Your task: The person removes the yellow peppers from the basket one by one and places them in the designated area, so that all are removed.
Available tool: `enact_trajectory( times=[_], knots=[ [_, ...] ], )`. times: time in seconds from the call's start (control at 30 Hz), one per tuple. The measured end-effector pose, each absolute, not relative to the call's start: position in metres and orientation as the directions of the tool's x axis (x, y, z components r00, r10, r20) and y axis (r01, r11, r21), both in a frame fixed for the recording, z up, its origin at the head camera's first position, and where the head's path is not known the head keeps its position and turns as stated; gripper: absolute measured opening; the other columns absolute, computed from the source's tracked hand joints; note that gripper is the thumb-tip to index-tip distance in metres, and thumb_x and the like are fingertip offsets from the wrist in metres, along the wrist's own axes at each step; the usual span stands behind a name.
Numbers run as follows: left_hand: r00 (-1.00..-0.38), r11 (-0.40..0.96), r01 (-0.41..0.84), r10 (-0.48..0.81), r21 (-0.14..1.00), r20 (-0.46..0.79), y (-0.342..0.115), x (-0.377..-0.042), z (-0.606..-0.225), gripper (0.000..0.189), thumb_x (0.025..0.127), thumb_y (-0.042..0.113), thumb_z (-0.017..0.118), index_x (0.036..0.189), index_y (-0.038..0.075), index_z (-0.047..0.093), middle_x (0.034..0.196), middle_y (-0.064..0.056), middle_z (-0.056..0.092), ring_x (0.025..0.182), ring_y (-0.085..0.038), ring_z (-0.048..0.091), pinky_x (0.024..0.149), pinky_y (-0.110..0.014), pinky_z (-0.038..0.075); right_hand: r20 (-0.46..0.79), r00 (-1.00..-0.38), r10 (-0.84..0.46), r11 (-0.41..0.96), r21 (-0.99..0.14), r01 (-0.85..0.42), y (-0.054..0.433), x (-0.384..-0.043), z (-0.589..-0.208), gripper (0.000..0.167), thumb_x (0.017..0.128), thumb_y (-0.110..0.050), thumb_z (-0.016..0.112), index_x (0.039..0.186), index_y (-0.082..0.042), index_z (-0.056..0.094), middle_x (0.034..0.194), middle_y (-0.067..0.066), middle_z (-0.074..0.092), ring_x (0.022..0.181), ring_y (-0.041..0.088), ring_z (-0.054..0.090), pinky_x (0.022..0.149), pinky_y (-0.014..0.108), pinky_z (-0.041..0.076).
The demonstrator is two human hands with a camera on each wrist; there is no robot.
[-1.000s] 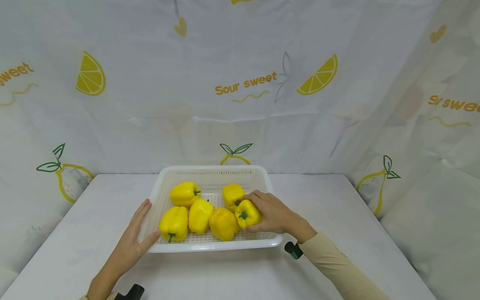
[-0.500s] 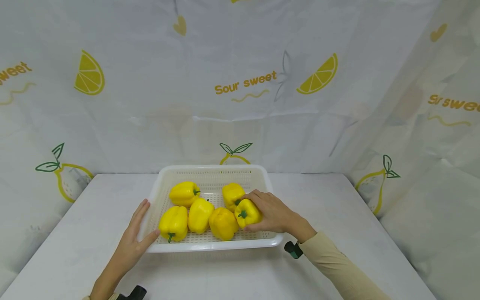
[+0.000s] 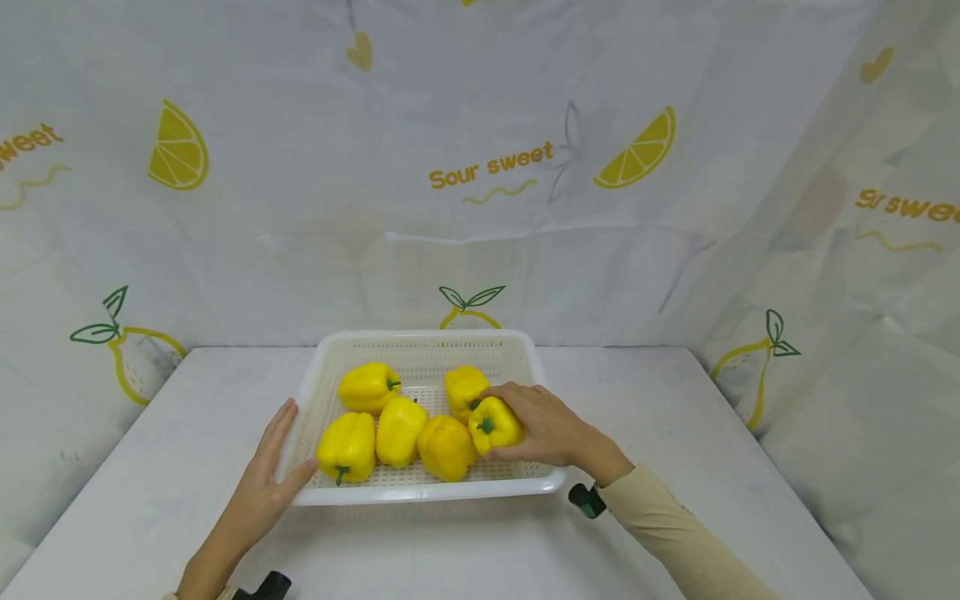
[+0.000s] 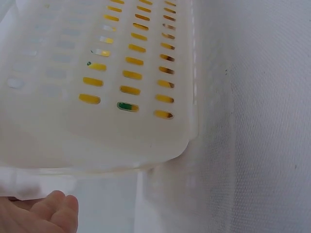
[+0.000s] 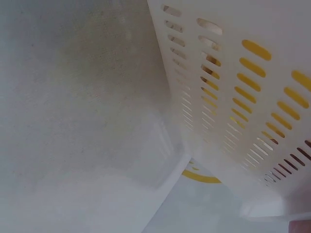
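- Little differs from a second ago: the right hand (image 3: 546, 427) grips a yellow pepper (image 3: 493, 427) in the white basket's (image 3: 423, 493) right part.
- The left hand (image 3: 260, 490), thumb and fingers apart, lies at its left side.

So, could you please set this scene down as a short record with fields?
Container: white slotted basket on a white table
Contents: six yellow peppers, including the gripped one
Right hand: grips the rightmost pepper; whether it is lifted is unclear
Left hand: fingers extended, at the basket's left side; contact unclear
Backdrop: white lemon-print sheet
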State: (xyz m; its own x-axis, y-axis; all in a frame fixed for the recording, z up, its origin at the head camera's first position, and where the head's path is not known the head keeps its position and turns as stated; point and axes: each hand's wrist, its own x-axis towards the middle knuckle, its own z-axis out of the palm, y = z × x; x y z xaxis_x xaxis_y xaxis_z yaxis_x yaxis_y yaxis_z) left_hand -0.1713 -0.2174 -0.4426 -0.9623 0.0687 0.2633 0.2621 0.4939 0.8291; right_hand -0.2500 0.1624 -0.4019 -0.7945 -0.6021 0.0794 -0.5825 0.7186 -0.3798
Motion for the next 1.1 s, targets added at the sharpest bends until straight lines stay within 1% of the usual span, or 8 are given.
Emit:
enact_trajectory(
  times=[0.2, 0.4, 0.57, 0.63, 0.73, 0.9, 1.1],
  knots=[
    [-0.967, 0.507, 0.247, 0.068, 0.826, 0.247, -0.2182, -0.1717, -0.4423, 0.084, 0.092, 0.016, 0.062, 0.159, 0.003, 0.011, 0.166, -0.022, 0.004, 0.149, -0.053, 0.005, 0.11, -0.077, 0.011, 0.093, -0.786, -0.611, 0.705, -0.387, -0.594, 0.1625, -0.2497, -0.4017, 0.07, 0.081, -0.058, 0.071, 0.139, -0.027, 0.051, 0.135, -0.003, 0.059, 0.118, 0.015, 0.054, 0.104, 0.045, 0.043],
    [-0.969, 0.508, 0.24, 0.07, 0.827, 0.238, -0.219, -0.1716, -0.4424, 0.085, 0.092, 0.017, 0.062, 0.159, 0.003, 0.01, 0.166, -0.023, 0.003, 0.149, -0.053, 0.005, 0.111, -0.077, 0.01, 0.098, -0.781, -0.617, 0.703, -0.376, -0.603, 0.1628, -0.2495, -0.4021, 0.067, 0.082, -0.058, 0.07, 0.139, -0.028, 0.052, 0.134, -0.003, 0.059, 0.114, 0.015, 0.055, 0.103, 0.044, 0.044],
    [-0.969, 0.502, 0.239, 0.071, 0.831, 0.236, -0.2192, -0.172, -0.4426, 0.085, 0.092, 0.016, 0.062, 0.158, 0.002, 0.011, 0.166, -0.023, 0.004, 0.149, -0.053, 0.005, 0.11, -0.078, 0.01, 0.122, -0.776, -0.619, 0.691, -0.385, -0.612, 0.1643, -0.2482, -0.4015, 0.064, 0.083, -0.054, 0.072, 0.137, -0.027, 0.051, 0.129, -0.003, 0.056, 0.105, 0.015, 0.054, 0.093, 0.039, 0.05],
    [-0.969, 0.502, 0.24, 0.072, 0.831, 0.237, -0.2193, -0.172, -0.4426, 0.085, 0.092, 0.016, 0.062, 0.158, 0.002, 0.011, 0.166, -0.023, 0.004, 0.149, -0.053, 0.005, 0.11, -0.078, 0.01, 0.143, -0.77, -0.621, 0.679, -0.392, -0.621, 0.1649, -0.2477, -0.4012, 0.062, 0.083, -0.051, 0.073, 0.136, -0.027, 0.05, 0.129, -0.004, 0.055, 0.104, 0.014, 0.054, 0.091, 0.037, 0.052],
    [-0.969, 0.5, 0.24, 0.072, 0.832, 0.236, -0.2194, -0.1718, -0.4426, 0.085, 0.092, 0.017, 0.062, 0.159, 0.003, 0.011, 0.166, -0.023, 0.004, 0.149, -0.052, 0.005, 0.11, -0.078, 0.01, 0.176, -0.762, -0.623, 0.659, -0.407, -0.632, 0.1656, -0.2467, -0.4011, 0.061, 0.082, -0.049, 0.074, 0.135, -0.028, 0.051, 0.13, -0.004, 0.052, 0.108, 0.014, 0.054, 0.094, 0.038, 0.054],
    [-0.971, 0.508, 0.233, 0.07, 0.829, 0.23, -0.2194, -0.1716, -0.442, 0.085, 0.092, 0.018, 0.062, 0.159, 0.003, 0.011, 0.166, -0.022, 0.004, 0.149, -0.052, 0.005, 0.11, -0.078, 0.011, 0.213, -0.758, -0.617, 0.643, -0.418, -0.641, 0.1667, -0.2456, -0.402, 0.061, 0.081, -0.046, 0.077, 0.134, -0.027, 0.051, 0.132, -0.001, 0.049, 0.114, 0.016, 0.051, 0.098, 0.041, 0.054],
    [-0.973, 0.506, 0.227, 0.074, 0.832, 0.22, -0.2193, -0.1715, -0.441, 0.085, 0.092, 0.017, 0.062, 0.159, 0.003, 0.01, 0.166, -0.022, 0.003, 0.149, -0.052, 0.004, 0.11, -0.078, 0.01, 0.255, -0.742, -0.619, 0.633, -0.397, -0.665, 0.1679, -0.246, -0.4034, 0.061, 0.082, -0.042, 0.077, 0.134, -0.024, 0.051, 0.127, 0.001, 0.049, 0.107, 0.014, 0.054, 0.093, 0.035, 0.056]
  ],
)
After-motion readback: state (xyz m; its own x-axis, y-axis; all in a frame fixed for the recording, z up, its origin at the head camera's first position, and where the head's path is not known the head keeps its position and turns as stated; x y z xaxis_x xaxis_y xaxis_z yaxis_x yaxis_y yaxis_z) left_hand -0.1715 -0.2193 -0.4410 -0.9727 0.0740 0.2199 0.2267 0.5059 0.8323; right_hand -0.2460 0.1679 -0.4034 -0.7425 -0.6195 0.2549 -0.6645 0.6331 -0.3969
